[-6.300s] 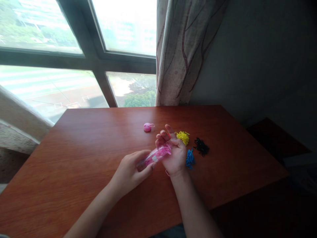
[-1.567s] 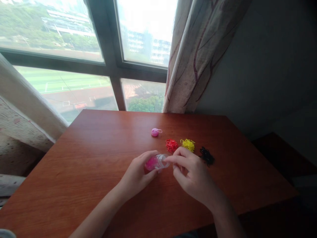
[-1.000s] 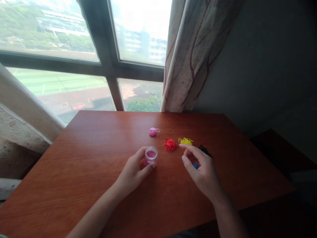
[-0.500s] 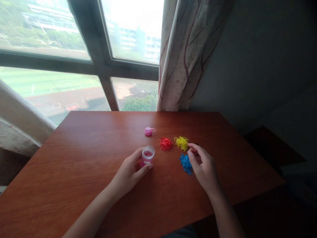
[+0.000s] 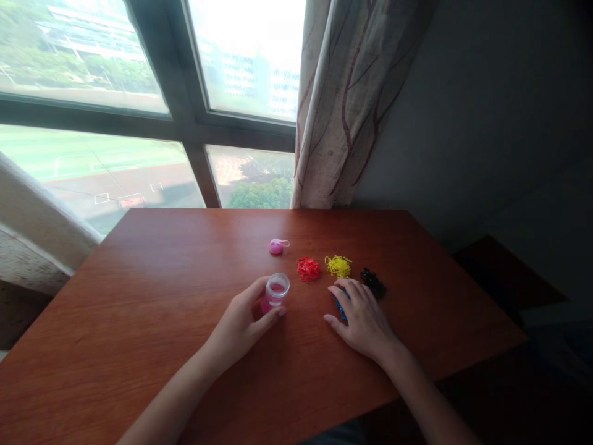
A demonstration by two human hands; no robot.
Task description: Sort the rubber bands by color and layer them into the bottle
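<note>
My left hand point(image 5: 245, 318) is wrapped round a small clear jar point(image 5: 277, 289) with a pink lower part, its open mouth facing up. Over a pile of blue rubber bands point(image 5: 341, 305) lies my right hand point(image 5: 359, 312), fingers curved and thumb apart from them; most of the pile is hidden beneath it. Just beyond that hand are a pile of yellow rubber bands point(image 5: 338, 266) and a pile of black rubber bands point(image 5: 373, 283). A pile of red rubber bands point(image 5: 308, 269) lies between the jar and the yellow pile.
A pink rounded lid point(image 5: 276, 246) with a loop stands behind the jar. Everything rests on a brown wooden table point(image 5: 185, 266). The table's far edge runs along a window point(image 5: 250, 62) and a patterned curtain point(image 5: 343, 111); a dark wall rises at right.
My right hand has moved down and left from beside the yellow pile, its fingers spreading over the blue pile. The black pile has come into view. My left hand and the jar stay put.
</note>
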